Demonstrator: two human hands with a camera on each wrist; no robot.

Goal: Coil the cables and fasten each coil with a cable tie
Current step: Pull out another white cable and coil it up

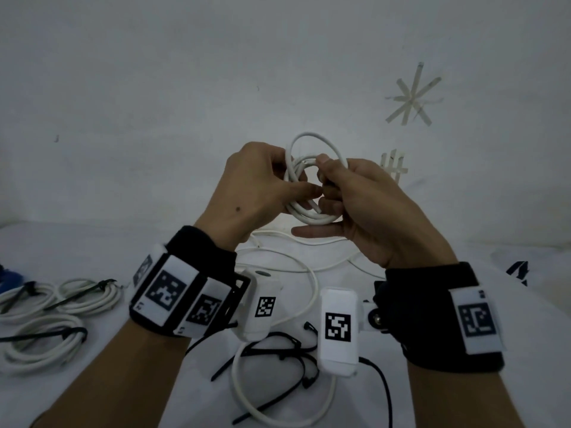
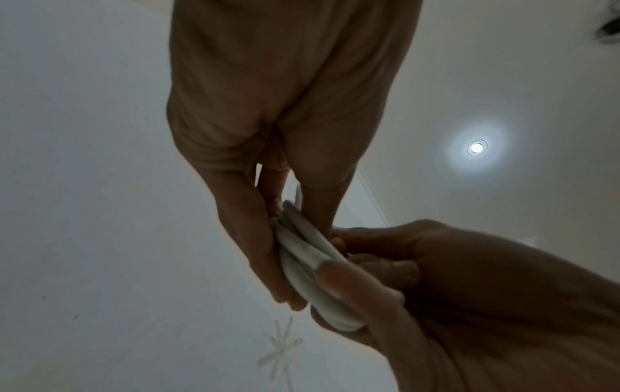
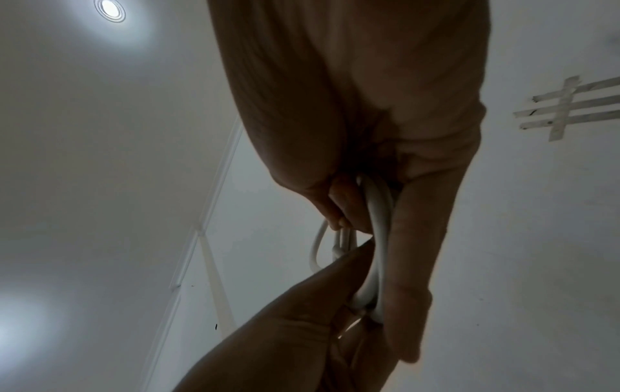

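Observation:
Both hands hold a small coil of white cable (image 1: 309,180) up in front of the white wall. My left hand (image 1: 262,183) grips the coil's left side, thumb across the strands. My right hand (image 1: 349,193) pinches the coil's right side with thumb and forefinger, other fingers curled under it. A cut cable end (image 1: 315,207) sticks out between the hands. The left wrist view shows the bundled strands (image 2: 302,262) squeezed between both hands. The right wrist view shows the strands (image 3: 377,238) running through my right fingers. Black cable ties (image 1: 284,356) lie on the table below.
Three tied white coils (image 1: 46,316) lie at the table's left. Loose white cable (image 1: 296,264) loops across the white table (image 1: 108,248) under my wrists. Tape strips (image 1: 412,97) are stuck on the wall at right. A blue object (image 1: 9,278) sits at the far left edge.

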